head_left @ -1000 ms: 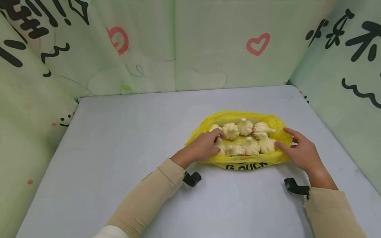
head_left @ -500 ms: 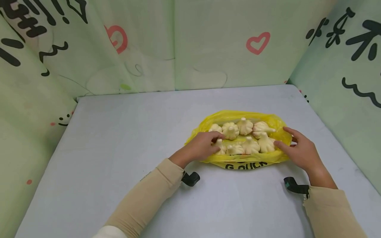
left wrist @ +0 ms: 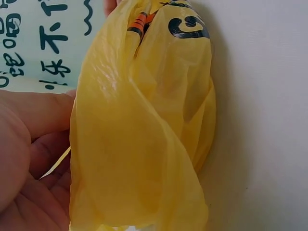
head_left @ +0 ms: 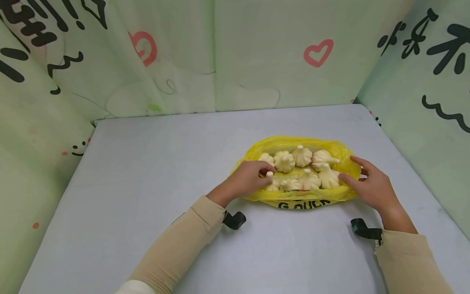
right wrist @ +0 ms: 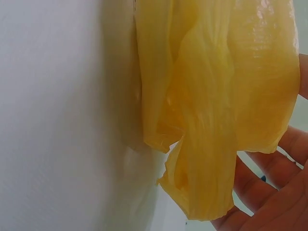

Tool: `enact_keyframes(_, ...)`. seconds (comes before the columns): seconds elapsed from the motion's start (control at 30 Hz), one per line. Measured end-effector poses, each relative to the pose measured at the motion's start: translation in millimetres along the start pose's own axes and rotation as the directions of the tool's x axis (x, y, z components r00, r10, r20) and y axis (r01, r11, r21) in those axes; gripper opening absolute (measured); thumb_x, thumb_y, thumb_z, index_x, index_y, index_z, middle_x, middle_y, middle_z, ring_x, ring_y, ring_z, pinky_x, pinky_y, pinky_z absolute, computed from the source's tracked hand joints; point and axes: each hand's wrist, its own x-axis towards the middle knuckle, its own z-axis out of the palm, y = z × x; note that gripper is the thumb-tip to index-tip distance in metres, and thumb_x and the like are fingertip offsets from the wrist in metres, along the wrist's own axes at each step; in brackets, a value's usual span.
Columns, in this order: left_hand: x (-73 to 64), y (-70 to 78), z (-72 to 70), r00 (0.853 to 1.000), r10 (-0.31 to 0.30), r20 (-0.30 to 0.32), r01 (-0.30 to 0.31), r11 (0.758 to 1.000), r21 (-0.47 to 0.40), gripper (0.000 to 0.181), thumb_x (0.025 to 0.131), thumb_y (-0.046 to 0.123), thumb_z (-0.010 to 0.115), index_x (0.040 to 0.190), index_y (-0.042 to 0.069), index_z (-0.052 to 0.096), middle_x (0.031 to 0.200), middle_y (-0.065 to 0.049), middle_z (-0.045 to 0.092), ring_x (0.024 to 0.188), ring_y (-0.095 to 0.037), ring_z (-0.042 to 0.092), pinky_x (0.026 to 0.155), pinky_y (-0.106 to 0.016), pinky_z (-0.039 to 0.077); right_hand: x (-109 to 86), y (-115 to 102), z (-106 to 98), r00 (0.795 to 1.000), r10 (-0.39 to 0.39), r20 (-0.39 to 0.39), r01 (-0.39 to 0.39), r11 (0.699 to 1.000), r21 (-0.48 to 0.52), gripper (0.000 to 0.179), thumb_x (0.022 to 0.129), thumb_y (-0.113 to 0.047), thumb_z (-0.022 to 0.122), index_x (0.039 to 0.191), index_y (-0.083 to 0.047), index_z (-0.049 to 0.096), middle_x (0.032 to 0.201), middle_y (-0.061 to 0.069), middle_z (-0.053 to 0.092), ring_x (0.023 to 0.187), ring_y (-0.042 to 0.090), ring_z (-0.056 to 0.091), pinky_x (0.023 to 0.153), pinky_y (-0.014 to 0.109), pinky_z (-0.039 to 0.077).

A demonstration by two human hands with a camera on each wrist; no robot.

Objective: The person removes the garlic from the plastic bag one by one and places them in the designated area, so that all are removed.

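A bright yellow, crinkled thin-plastic bag (head_left: pixel 286 141) lies on the right half of a pale lavender-white tabletop (head_left: pixel 158 163), its wide mouth facing up. Inside sit eight visible whole, cream-white garlic bulbs (head_left: pixel 284 162) in two rough rows of four, with a strip of yellow film between the rows. The bulb at the right of the back row is streaked pinkish and leans over, its stem pointing right; several others have stubby stems upward. Bold black lettering (head_left: pixel 282 205), partly folded, runs along the bag's near side.

The person's left hand (head_left: pixel 249 177) is at the bag's left end, fingers bent, thumb beside the front-left bulb; whether it pinches the film or a bulb I cannot tell. The right hand (head_left: pixel 371 185) touches the right end, thumb and fingers loosely spread apart, the thumb tip near the front-right bulb. From the right wrist, loose yellow film hangs beside those parted fingers.

Both arms wear beige sleeves (head_left: pixel 180 241), with a small black curved fitting (head_left: pixel 236 220) at each wrist. Behind the table hangs a pale green cloth (head_left: pixel 253 41) printed with a red heart outline (head_left: pixel 306 54) and black characters.
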Motion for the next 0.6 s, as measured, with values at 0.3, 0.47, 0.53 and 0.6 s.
enact_keyframes(0.3, -1.6, 3.1, -5.1, 1.0, -0.014, -0.025, 0.012, 0.998, -0.066, 0.028, 0.099, 0.016, 0.065, 0.126, 0.012, 0.068, 0.116, 0.002, 0.066, 0.105, -0.012, 0.06, 0.086, -0.022, 0.049, 0.8, -0.8, -0.8, 1.0, 0.008, 0.001, -0.008, 1.0, -0.002, 0.079, 0.099, -0.046, 0.056, 0.155, 0.001, 0.028, 0.143, 0.042, 0.035, 0.121, 0.056, 0.039, 0.09, 0.068, 0.042)
enact_keyframes(0.47, -3.6, 5.2, -8.1, 0.999, -0.007, -0.037, 0.004, 0.997, -0.074, 0.027, 0.1, 0.017, 0.064, 0.126, 0.013, 0.068, 0.117, 0.002, 0.067, 0.104, -0.012, 0.061, 0.082, -0.02, 0.05, 1.1, -0.6, -0.6, 1.0, 0.005, -0.002, -0.005, 1.0, -0.009, 0.078, 0.1, -0.046, 0.056, 0.155, 0.001, 0.029, 0.142, 0.042, 0.036, 0.12, 0.056, 0.04, 0.091, 0.068, 0.042)
enact_keyframes(0.53, -5.0, 6.6, -10.0, 0.999, -0.001, -0.047, -0.003, 0.997, -0.076, 0.026, 0.101, 0.018, 0.064, 0.125, 0.013, 0.069, 0.116, 0.001, 0.067, 0.103, -0.013, 0.062, 0.08, -0.02, 0.05, 0.8, -0.3, -0.6, 1.0, 0.003, -0.003, -0.003, 1.0, -0.009, 0.078, 0.1, -0.046, 0.056, 0.155, 0.001, 0.029, 0.143, 0.042, 0.036, 0.12, 0.056, 0.041, 0.091, 0.067, 0.042)
enact_keyframes(0.6, -6.4, 7.6, -12.0, 0.998, 0.008, -0.058, -0.013, 0.996, -0.083, 0.024, 0.1, 0.018, 0.064, 0.124, 0.013, 0.069, 0.115, 0.0, 0.067, 0.103, -0.013, 0.062, 0.079, -0.02, 0.05, 0.8, 0.2, -0.8, 1.0, -0.001, -0.004, 0.001, 1.0, -0.009, 0.078, 0.1, -0.045, 0.056, 0.155, 0.001, 0.029, 0.143, 0.042, 0.036, 0.12, 0.056, 0.041, 0.09, 0.067, 0.043)
